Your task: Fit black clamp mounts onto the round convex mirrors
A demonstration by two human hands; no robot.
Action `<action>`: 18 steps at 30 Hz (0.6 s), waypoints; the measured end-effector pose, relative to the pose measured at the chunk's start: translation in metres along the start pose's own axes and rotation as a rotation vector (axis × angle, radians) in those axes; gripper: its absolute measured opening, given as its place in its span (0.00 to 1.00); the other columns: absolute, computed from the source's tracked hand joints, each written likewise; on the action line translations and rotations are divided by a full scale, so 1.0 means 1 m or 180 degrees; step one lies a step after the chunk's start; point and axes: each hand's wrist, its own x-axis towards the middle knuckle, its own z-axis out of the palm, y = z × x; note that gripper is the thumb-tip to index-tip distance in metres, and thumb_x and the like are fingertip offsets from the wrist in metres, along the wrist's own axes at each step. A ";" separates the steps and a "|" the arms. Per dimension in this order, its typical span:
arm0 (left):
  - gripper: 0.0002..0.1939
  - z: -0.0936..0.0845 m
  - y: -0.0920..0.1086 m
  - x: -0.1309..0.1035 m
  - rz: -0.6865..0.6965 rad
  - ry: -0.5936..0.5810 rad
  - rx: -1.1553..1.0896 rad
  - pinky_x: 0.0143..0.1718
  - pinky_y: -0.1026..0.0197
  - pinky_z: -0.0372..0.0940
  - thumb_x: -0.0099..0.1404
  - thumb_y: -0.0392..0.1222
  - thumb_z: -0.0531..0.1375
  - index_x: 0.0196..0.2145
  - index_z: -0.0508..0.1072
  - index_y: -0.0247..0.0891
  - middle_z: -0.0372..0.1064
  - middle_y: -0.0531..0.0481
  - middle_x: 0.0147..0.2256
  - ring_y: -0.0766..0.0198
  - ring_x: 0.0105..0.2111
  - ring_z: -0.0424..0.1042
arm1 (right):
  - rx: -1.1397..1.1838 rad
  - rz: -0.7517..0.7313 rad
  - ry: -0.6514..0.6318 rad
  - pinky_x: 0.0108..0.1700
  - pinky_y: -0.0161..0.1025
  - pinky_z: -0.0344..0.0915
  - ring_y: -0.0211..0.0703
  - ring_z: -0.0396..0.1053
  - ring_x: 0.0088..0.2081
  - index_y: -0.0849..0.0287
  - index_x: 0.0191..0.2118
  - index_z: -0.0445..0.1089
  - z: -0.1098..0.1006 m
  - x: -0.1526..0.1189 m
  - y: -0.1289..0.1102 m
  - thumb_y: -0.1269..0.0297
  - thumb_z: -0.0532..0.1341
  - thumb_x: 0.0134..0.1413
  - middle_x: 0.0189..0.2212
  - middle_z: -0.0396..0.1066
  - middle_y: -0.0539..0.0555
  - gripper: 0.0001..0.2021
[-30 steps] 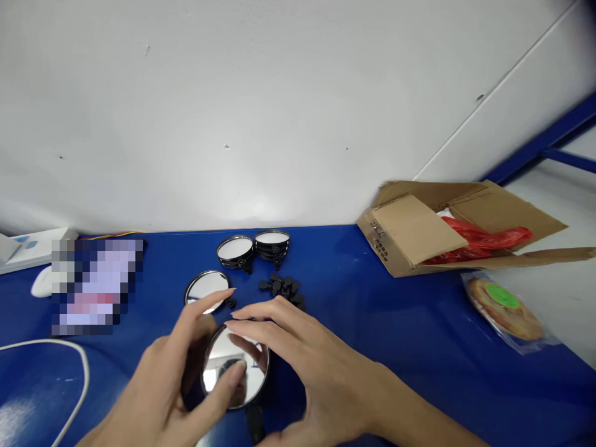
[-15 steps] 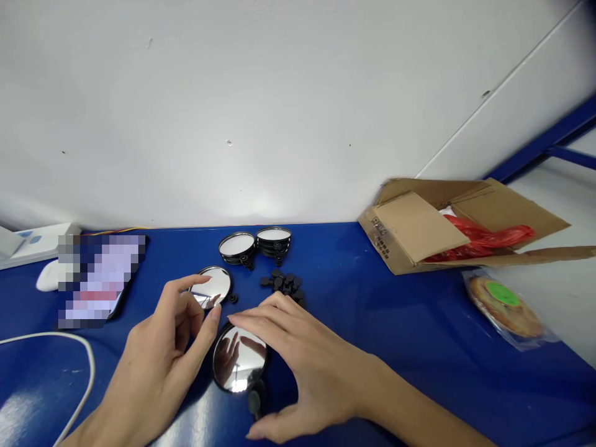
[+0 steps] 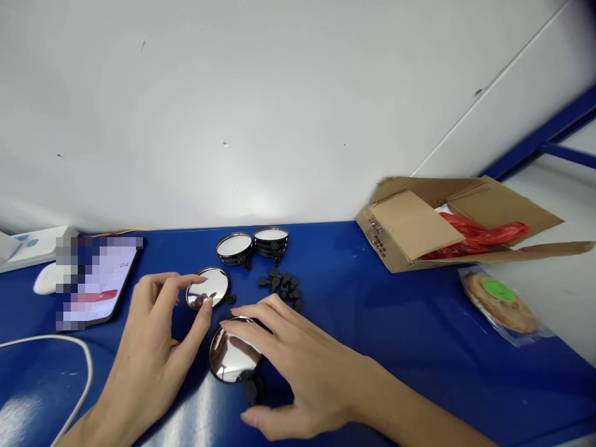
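Observation:
Two small round mirrors with black rims lie face up before me. My left hand (image 3: 161,335) is open beside the farther mirror (image 3: 215,288), its index fingertip over the glass and its thumb at the near edge. My right hand (image 3: 298,366) arches open over the nearer mirror (image 3: 235,360), fingers across its far edge and thumb apart on the near side. A black round-headed mount (image 3: 252,390) sits at that mirror's lower right rim, between the right fingers and thumb. Whether the right fingertips press on the glass, I cannot tell.
Behind stand two stacks of mirrors (image 3: 235,246). Several black knobs (image 3: 282,284) lie in a pile. Left are a phone (image 3: 109,279), a white mouse-like object (image 3: 46,279) and a white cable (image 3: 86,354). Right are an open cardboard box (image 3: 410,230) and a wrapped pastry (image 3: 500,304).
My left thumb and fingers have shifted slightly left from the farther mirror. The right fingers now reach further across the nearer mirror's far edge. The whole view has shifted slightly.

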 end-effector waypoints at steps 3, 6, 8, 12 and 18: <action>0.25 0.004 -0.006 0.001 0.0120 0.0048 0.0197 0.46 0.40 0.80 0.81 0.67 0.60 0.63 0.76 0.50 0.65 0.38 0.64 0.33 0.67 0.68 | -0.0048 0.0013 0.0030 0.79 0.54 0.58 0.58 0.62 0.71 0.62 0.79 0.64 0.001 0.000 0.000 0.47 0.72 0.68 0.73 0.66 0.66 0.42; 0.26 0.009 -0.015 0.000 0.0251 -0.0146 0.0220 0.67 0.19 0.65 0.82 0.66 0.59 0.67 0.71 0.52 0.63 0.38 0.71 0.31 0.72 0.63 | -0.0084 0.0023 0.0048 0.78 0.54 0.61 0.58 0.63 0.68 0.61 0.77 0.66 0.002 0.000 0.000 0.47 0.72 0.68 0.72 0.67 0.65 0.40; 0.26 0.012 -0.020 -0.001 0.0232 -0.0340 0.0113 0.71 0.18 0.60 0.82 0.65 0.60 0.69 0.68 0.54 0.63 0.39 0.73 0.33 0.74 0.63 | -0.0128 0.0022 0.0036 0.77 0.55 0.62 0.58 0.63 0.67 0.60 0.77 0.65 0.003 0.000 0.000 0.46 0.73 0.68 0.72 0.67 0.65 0.41; 0.29 0.016 -0.026 0.000 0.0085 -0.0484 -0.0030 0.72 0.21 0.60 0.82 0.67 0.61 0.72 0.66 0.57 0.67 0.42 0.73 0.35 0.75 0.63 | -0.0220 0.0011 0.0092 0.76 0.57 0.63 0.59 0.64 0.66 0.59 0.78 0.64 0.008 -0.001 0.000 0.38 0.70 0.72 0.71 0.68 0.65 0.42; 0.35 0.018 -0.033 0.008 0.0002 -0.0490 0.0018 0.68 0.26 0.65 0.81 0.69 0.61 0.77 0.63 0.54 0.73 0.40 0.67 0.35 0.69 0.69 | -0.0281 -0.0027 0.0195 0.75 0.57 0.62 0.57 0.66 0.63 0.58 0.76 0.65 0.019 -0.003 0.000 0.37 0.69 0.73 0.69 0.69 0.64 0.39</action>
